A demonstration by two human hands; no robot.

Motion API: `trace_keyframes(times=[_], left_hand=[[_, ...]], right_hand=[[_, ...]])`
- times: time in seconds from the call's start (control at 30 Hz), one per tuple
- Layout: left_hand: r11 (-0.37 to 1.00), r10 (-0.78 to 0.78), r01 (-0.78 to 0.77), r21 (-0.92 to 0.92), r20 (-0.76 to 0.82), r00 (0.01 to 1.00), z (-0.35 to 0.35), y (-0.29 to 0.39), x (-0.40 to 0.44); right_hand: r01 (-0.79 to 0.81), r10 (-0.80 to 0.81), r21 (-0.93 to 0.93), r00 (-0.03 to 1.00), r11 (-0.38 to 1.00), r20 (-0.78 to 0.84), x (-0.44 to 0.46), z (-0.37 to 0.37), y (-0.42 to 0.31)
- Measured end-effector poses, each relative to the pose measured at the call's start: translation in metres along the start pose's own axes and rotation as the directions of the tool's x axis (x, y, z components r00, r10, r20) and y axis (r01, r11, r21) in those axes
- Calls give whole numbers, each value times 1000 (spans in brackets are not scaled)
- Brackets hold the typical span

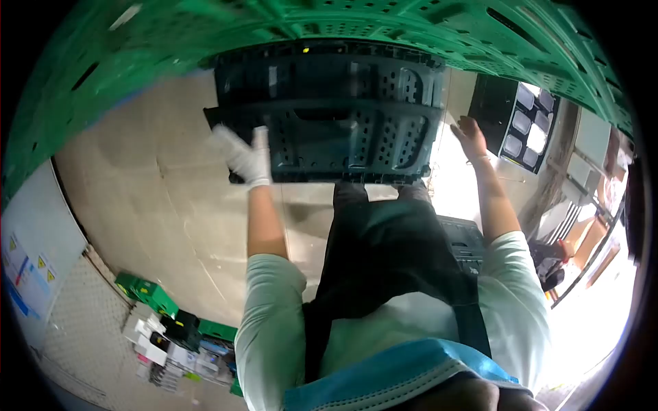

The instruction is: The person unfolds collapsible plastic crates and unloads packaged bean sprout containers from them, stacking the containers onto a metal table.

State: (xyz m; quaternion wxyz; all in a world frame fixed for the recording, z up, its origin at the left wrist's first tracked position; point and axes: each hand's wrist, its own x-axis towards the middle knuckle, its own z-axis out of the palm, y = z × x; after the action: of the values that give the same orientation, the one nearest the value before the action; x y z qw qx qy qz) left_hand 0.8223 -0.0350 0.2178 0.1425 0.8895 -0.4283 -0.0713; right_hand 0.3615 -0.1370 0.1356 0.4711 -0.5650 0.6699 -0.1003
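A dark, perforated plastic crate stands in front of my legs, one slotted panel showing above another. My left hand, in a white glove and partly blurred, is at the crate's left side with thumb and fingers apart; whether it touches the panel I cannot tell. My right hand, bare, is just right of the crate, apart from it, its fingers spread and nothing in them. Large green perforated plastic spans the top of the view.
At the right is a black crate with pale containers. Another dark crate lies beside my leg. Green crates and mixed boxes are at the lower left, near a white panel with warning labels.
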Motion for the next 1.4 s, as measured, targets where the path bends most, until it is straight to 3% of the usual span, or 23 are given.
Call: trace_keyframes(times=[0.03, 0.1, 0.13, 0.2, 0.23, 0.33, 0.4, 0.5, 0.53, 0.57, 0.63, 0.67, 0.7, 0.77, 0.83, 0.9, 0.93, 1.03, 1.07, 1.2, 1.3, 1.37, 1.4], left_hand=[[942, -124, 141, 305, -76, 989, 15, -32, 9], [814, -495, 457, 358, 18, 869, 30, -78, 29], [742, -670, 638, 203, 238, 703, 25, -79, 41], [574, -754, 819, -18, 379, 537, 51, -132, 52], [545, -771, 838, -36, 371, 517, 53, -132, 53], [564, -705, 814, -136, 435, 561, 57, -135, 47], [475, -740, 851, -224, 422, 524, 55, -120, 43], [573, -648, 777, -262, 435, 625, 59, -133, 35], [545, -675, 811, -214, 462, 575, 59, -131, 35], [551, -669, 805, -222, 460, 584, 49, -122, 31], [677, -659, 733, -61, 394, 641, 29, -94, 30], [556, -738, 822, 122, 527, 422, 18, -72, 30], [586, -742, 799, 134, 484, 464, 21, -77, 33], [644, -762, 718, 264, 311, 569, 18, -54, 26], [735, -667, 629, 252, 108, 737, 15, -16, -15], [916, -354, 324, 238, 98, 930, 22, -16, -59], [946, -273, 209, 246, 259, 927, 15, 0, -86], [950, 23, -191, 247, 555, 831, -11, 49, -181], [863, 111, -407, 298, 674, 730, -23, 71, -206], [745, -182, -552, 373, 911, 370, -26, 194, -271], [604, -181, -748, 277, 961, 210, 19, 272, -296], [551, -76, -814, 183, 983, 170, 55, 337, -295], [739, -85, -635, 224, 967, 242, 69, 366, -299]], right_hand=[[-85, 84, -108, 996, 990, -14, 3, 15, 18], [-268, 263, 52, 962, 962, 77, 11, 69, 67], [-343, 336, 74, 937, 936, 95, 15, 94, 73], [-448, 402, 271, 892, 852, 208, 25, 123, 75], [-436, 430, 245, 899, 866, 80, 22, 133, 74], [-438, 443, 265, 895, 859, 46, 16, 148, 76], [-427, 534, 520, 843, 740, -69, 15, 156, 68], [-386, 463, 579, 886, 718, 18, 9, 131, 46], [-378, 429, 224, 866, 898, -258, 10, 137, 42], [-347, 358, 91, 899, 934, -252, 13, 133, 41], [-450, 467, 345, 883, 824, 36, 15, 127, 45], [-398, 428, 278, 902, 874, -54, -1, 123, 40], [-356, 382, 183, 914, 916, -134, -17, 119, 25], [-343, 407, 266, 882, 901, -238, -49, 116, 39], [-410, 467, 331, 877, 850, -113, -88, 90, 70], [-376, 563, 548, 797, 747, -219, -109, 100, 173], [-406, 660, 609, 701, 681, -270, -118, 79, 194], [-403, 858, 841, 496, 361, -130, -145, -10, 257], [-371, 884, 891, 462, 262, -67, -146, -40, 279], [-269, 882, 963, 447, -24, 147, -110, -142, 371], [-391, 851, 920, 470, -38, 235, -69, -183, 426], [-543, 841, 836, 486, 80, 236, -49, -220, 445], [-552, 864, 827, 464, 109, 196, -32, -218, 464]])
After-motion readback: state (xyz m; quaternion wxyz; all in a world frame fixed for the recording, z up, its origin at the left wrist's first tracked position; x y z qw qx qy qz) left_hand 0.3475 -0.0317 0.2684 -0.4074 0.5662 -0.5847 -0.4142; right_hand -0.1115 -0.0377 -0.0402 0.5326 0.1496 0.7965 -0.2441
